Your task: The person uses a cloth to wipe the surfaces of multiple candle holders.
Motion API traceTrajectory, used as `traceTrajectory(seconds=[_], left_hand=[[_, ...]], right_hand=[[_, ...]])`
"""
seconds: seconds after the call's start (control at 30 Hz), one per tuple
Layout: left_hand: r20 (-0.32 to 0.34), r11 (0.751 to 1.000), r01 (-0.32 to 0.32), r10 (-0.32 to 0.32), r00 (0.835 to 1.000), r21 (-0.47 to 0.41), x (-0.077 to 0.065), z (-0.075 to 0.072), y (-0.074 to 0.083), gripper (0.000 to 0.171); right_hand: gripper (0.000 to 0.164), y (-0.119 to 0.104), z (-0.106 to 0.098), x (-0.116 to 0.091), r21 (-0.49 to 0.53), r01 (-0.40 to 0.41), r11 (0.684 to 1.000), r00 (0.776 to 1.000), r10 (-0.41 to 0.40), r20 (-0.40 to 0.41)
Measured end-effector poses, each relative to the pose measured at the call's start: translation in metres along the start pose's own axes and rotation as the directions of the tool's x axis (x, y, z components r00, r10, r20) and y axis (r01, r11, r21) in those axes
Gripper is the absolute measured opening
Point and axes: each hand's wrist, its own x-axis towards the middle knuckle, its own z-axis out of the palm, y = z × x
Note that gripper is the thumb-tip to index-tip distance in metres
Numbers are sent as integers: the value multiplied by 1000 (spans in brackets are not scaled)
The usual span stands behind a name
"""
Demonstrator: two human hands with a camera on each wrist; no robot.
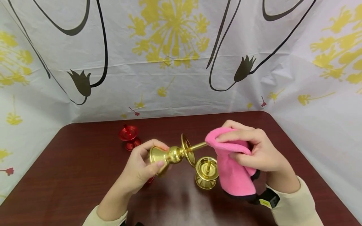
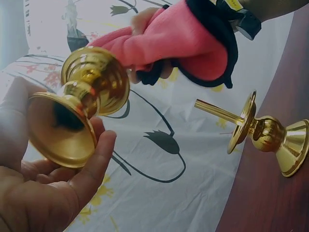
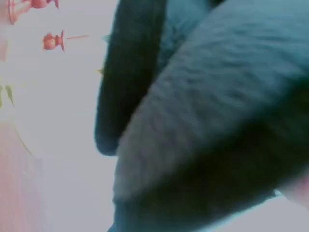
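In the head view my left hand (image 1: 141, 169) grips the flared base of a gold candlestick (image 1: 173, 154), thumb on the near side. The candlestick is tipped on its side above the table, its dish and thin stem pointing right. My right hand (image 1: 257, 147) pinches a pink cloth (image 1: 236, 172) with dark edging, held over the stem's end, which the cloth hides. The left wrist view shows the candlestick's hollow base (image 2: 63, 140) toward the camera, with the left hand's fingers around its rim. Blurred dark cloth (image 3: 203, 116) fills much of the right wrist view.
A second gold candlestick (image 1: 207, 172) stands upright on the dark red-brown table (image 1: 90, 175), just below the held one. Farther back on the left is a red candlestick (image 1: 130, 136). Another red piece (image 1: 150, 180) shows partly behind the left hand. A patterned white sheet (image 1: 181, 88) hangs around the table.
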Motion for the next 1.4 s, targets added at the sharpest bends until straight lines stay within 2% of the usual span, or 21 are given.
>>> traceTrajectory(seconds=[0.07,0.17,0.27,0.43,0.53,0.73,0.87,1.0,1.23,1.4], left_hand=[[-32,1000,6,-7,999,-31,1,0,0,19],[-81,999,2,-6,997,-42,2,1,0,19],[-124,998,-5,-2,992,-61,3,2,0,18],[-159,993,-35,17,987,-109,2,3,2,18],[-157,994,-33,16,987,-101,2,4,1,19],[-159,999,-11,4,987,-48,2,5,-1,20],[-163,998,-56,51,985,-27,2,5,0,22],[-167,996,-92,90,982,-6,2,4,1,24],[-137,995,-93,88,987,-31,1,3,0,20],[-107,996,-54,46,993,-74,1,4,-1,20]], right_hand=[[63,0,9,1,-60,-35,998,995,29,-90],[59,-1,24,3,-159,-90,983,975,54,-217],[55,-1,35,6,-253,-112,961,961,40,-274],[56,1,45,10,-343,-56,938,976,-21,-218],[58,3,52,11,-332,-42,942,984,-19,-176],[63,4,61,12,-290,-48,956,990,7,-141],[67,4,58,11,-234,-42,971,997,24,-80],[68,5,53,10,-169,-83,982,997,80,-24],[58,10,42,9,-250,-116,961,992,122,10],[56,12,40,8,-298,-109,948,994,114,-2]])
